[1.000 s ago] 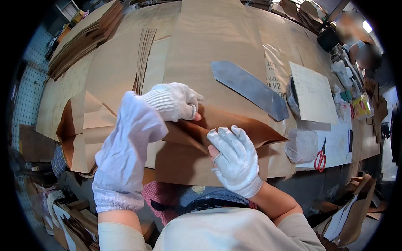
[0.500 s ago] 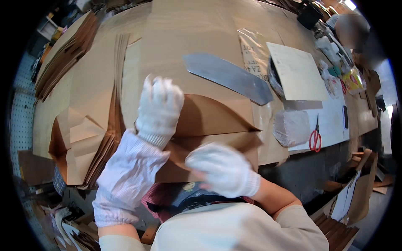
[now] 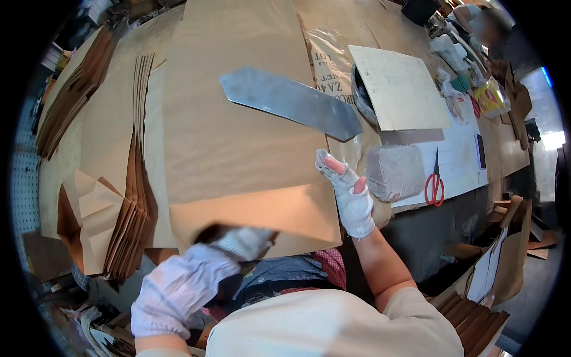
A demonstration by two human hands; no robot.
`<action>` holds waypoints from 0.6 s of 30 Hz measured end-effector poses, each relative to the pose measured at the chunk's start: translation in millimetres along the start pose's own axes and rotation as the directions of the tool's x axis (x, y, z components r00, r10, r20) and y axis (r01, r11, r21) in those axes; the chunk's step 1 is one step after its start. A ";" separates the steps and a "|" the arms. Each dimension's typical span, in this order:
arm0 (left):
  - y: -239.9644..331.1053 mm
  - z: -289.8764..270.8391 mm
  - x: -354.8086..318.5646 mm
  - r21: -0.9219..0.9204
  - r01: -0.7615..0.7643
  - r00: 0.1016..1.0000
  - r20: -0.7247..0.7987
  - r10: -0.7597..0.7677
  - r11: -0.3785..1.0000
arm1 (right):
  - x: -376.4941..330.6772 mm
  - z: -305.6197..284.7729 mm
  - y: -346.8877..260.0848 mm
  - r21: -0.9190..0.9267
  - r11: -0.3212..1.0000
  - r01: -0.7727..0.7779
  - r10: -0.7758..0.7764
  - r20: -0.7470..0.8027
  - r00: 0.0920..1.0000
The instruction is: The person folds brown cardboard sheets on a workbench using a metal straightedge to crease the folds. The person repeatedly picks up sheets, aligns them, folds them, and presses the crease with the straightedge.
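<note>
Head view: folded paper (image 3: 95,221) is stacked at left, middle paper (image 3: 238,149) not yet opened out; right hand (image 3: 352,199) spread, empty; left hand (image 3: 242,242) too blurred to tell.

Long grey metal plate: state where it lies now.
In the head view, the long grey metal plate lies slantwise above centre on the large brown paper sheet, its right end crossing the sheet's edge, beyond the white-gloved right hand.

The big brown paper (image 3: 238,154) is smooth, long and wide. It lies flat on the worktop (image 3: 386,30), running from the top edge of the frame down to the lower middle. A brighter orange-brown strip (image 3: 291,211) crosses its bottom end, tipping up to the right. Its lower left part is blurry.
</note>
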State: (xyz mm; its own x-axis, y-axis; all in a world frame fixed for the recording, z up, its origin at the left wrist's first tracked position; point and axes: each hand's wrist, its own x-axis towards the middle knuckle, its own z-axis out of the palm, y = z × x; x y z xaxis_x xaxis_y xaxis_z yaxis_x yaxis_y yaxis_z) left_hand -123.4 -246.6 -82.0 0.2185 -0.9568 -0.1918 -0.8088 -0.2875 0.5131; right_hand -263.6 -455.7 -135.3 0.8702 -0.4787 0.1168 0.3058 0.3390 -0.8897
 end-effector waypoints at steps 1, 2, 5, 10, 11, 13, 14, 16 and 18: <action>4.9 -1.9 23.4 0.076 -0.039 0.999 0.001 0.039 0.996 | 2.9 -3.4 1.7 0.039 0.999 0.003 -0.004 0.034 0.999; 8.9 0.5 45.4 0.141 -0.077 0.997 0.014 0.075 0.987 | 6.5 -11.9 2.4 0.064 0.998 0.008 -0.012 0.060 0.998; 9.1 -0.1 66.0 0.300 -0.098 0.991 0.121 0.064 0.949 | 13.3 -14.9 0.1 -0.071 0.997 -0.037 0.044 0.107 0.993; -5.2 -9.0 54.4 0.498 -0.196 0.905 0.424 -0.041 0.845 | 22.9 18.7 -24.4 -0.822 0.506 0.259 0.064 0.336 0.940; -10.5 -11.5 54.7 0.529 -0.196 0.883 0.462 -0.087 0.825 | 23.2 28.1 -21.5 -0.897 0.295 0.329 0.085 0.368 0.926; -12.0 -34.1 53.3 0.601 -0.039 0.859 0.428 -0.281 0.798 | 20.8 30.4 -17.5 -0.914 0.199 0.353 0.084 0.375 0.923; -9.4 -50.2 53.0 0.639 0.061 0.834 0.390 -0.391 0.767 | 20.7 28.3 -16.1 -0.922 0.145 0.360 0.084 0.374 0.924; -41.4 -55.8 38.7 0.566 0.155 0.986 -0.035 -0.165 0.810 | 21.4 32.1 -15.6 -0.915 0.098 0.392 0.104 0.401 0.910; -51.4 -49.9 48.4 0.532 0.259 0.966 -0.135 -0.222 0.806 | 23.5 36.2 -16.6 -0.906 0.042 0.422 0.142 0.424 0.895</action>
State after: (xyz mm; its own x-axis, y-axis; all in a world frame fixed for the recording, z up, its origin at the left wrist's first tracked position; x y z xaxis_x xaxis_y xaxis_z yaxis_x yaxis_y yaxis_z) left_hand -44.0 -280.3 -75.9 0.4640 -0.8661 -0.1857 -0.8857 -0.4572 -0.0808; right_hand -234.2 -443.3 -101.8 0.9856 -0.0371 0.1651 0.0303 -0.9213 -0.3877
